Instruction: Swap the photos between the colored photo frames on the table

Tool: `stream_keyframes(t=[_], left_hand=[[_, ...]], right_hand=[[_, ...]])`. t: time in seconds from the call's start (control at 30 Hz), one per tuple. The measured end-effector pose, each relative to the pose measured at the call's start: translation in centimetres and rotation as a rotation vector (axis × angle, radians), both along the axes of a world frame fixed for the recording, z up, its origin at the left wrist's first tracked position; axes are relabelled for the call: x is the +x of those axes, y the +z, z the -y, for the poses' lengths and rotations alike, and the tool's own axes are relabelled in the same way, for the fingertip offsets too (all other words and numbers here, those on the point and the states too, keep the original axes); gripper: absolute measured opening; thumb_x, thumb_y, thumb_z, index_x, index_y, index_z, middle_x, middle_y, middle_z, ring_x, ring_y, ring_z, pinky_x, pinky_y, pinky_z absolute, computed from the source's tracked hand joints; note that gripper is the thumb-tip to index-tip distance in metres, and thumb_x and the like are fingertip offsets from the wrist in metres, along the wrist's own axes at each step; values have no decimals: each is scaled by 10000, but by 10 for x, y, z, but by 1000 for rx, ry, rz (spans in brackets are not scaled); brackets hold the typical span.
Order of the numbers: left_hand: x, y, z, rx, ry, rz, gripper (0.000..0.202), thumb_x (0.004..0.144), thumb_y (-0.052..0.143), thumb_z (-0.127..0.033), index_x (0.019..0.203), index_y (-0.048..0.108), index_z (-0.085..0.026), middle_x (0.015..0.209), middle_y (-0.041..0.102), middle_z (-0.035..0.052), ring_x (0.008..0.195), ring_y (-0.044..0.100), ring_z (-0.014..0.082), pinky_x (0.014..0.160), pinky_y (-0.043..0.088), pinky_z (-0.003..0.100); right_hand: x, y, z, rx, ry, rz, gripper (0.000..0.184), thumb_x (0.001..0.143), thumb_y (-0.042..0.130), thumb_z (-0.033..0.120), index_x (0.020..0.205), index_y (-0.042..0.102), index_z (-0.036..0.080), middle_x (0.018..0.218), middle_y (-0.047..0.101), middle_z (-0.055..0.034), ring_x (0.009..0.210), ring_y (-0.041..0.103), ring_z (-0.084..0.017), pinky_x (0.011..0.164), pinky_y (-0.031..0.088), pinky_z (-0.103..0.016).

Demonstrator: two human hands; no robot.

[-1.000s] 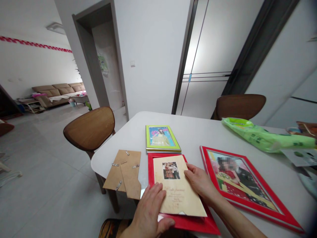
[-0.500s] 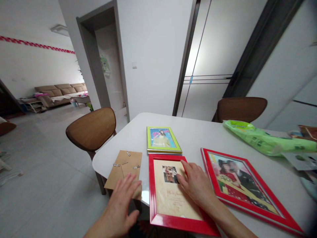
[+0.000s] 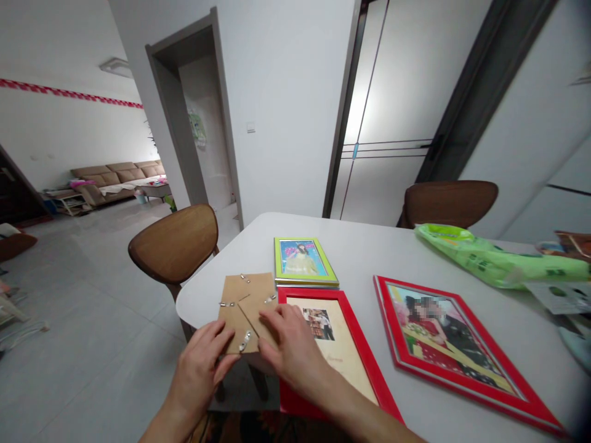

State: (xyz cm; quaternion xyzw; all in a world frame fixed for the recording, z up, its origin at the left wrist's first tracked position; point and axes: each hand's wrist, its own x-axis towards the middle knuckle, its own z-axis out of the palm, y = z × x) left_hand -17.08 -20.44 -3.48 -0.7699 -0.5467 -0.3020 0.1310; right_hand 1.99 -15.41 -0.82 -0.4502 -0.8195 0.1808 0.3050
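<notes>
Between my hands is a brown frame backing board [image 3: 242, 311] with metal clips on its edges and a slit in the middle. My left hand [image 3: 201, 357] grips its near left corner, thumb beneath the edge. Fingers of my right hand [image 3: 295, 347] pinch its right edge. Under my right forearm lies a red picture frame [image 3: 364, 351] holding a cream sheet with a small photo; its lower left is partly hidden. Just behind sits a green picture frame [image 3: 331, 271], seemingly stacked on another. To the right lies a larger red picture frame [image 3: 489, 335] with a photo of two people.
The white table [image 3: 355, 246] has a rounded left corner. A green plastic bag [image 3: 489, 261] lies at the right, with papers beside it. One wooden chair [image 3: 178, 246] stands at the left, another chair [image 3: 450, 202] at the far side.
My right hand has moved left from the red frame onto the backing board. My left hand has closed on the board, which has shifted right and turned a little.
</notes>
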Motion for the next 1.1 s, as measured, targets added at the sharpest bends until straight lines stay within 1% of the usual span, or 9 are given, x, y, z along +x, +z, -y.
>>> stream_keyframes(t=[0.1, 0.2, 0.33, 0.43, 0.53, 0.6, 0.77, 0.93, 1.1], left_hand=[[37, 9, 10, -22, -155, 4, 286, 802, 489, -324, 1050, 521, -184, 1047, 575, 100, 953, 538, 211, 798, 480, 333], [77, 8, 12, -151, -290, 20, 268, 796, 500, -300, 1022, 513, -157, 1051, 563, 110, 955, 523, 217, 802, 475, 340], [109, -2, 3, -327, -345, 63, 200, 758, 543, -257, 931, 532, -156, 1017, 569, 99, 933, 519, 224, 793, 470, 358], [115, -11, -5, -422, -327, 74, 153, 737, 568, -240, 872, 546, -171, 1026, 574, 75, 957, 516, 218, 849, 428, 382], [115, -14, -7, -460, -315, 55, 157, 785, 497, -226, 932, 537, -188, 1098, 557, 56, 1074, 456, 213, 951, 310, 439], [114, -13, -5, -481, -319, 45, 196, 800, 469, -241, 980, 522, -185, 1140, 536, 66, 1119, 417, 211, 976, 260, 452], [115, -10, 0, -550, -383, 34, 412, 698, 577, -442, 1007, 504, -179, 1227, 461, 88, 1161, 362, 243, 1001, 182, 479], [117, -14, 0, -592, -331, 31, 371, 702, 580, -417, 971, 509, -170, 1239, 450, 80, 1149, 375, 224, 995, 201, 435], [118, -14, 1, -606, -320, 16, 384, 708, 573, -438, 984, 510, -178, 1241, 451, 70, 1147, 375, 214, 992, 199, 408]], right_hand=[[54, 2, 14, -9, -22, 3, 354, 662, 524, 243, 1014, 551, 217, 986, 523, -77, 937, 467, -195, 827, 383, -353], [101, -10, 24, -63, -130, 76, 329, 651, 531, 289, 966, 583, 213, 1007, 538, -89, 952, 487, -208, 836, 398, -367], [132, -33, 25, -82, -218, 165, 343, 666, 518, 343, 966, 599, 199, 1016, 559, -102, 945, 509, -215, 838, 410, -370], [137, -47, 21, 1, -246, 221, 349, 670, 519, 353, 961, 610, 185, 999, 572, -106, 925, 512, -222, 829, 408, -390], [138, -56, 19, 104, -232, 265, 348, 658, 536, 351, 953, 619, 184, 966, 587, -104, 902, 510, -234, 798, 413, -413], [139, -59, 17, 155, -213, 277, 344, 676, 528, 359, 965, 613, 195, 979, 584, -99, 912, 503, -235, 788, 416, -413], [138, -50, 1, 177, -220, 335, 324, 781, 404, 325, 1023, 578, 197, 1035, 540, -107, 919, 489, -221, 771, 415, -382], [132, -40, -17, 134, -283, 472, 338, 787, 387, 339, 1000, 584, 167, 1023, 524, -128, 900, 476, -251, 749, 400, -399], [134, -40, -21, 78, -232, 408, 298, 791, 364, 258, 921, 603, 137, 967, 528, -119, 865, 491, -210, 764, 401, -352]])
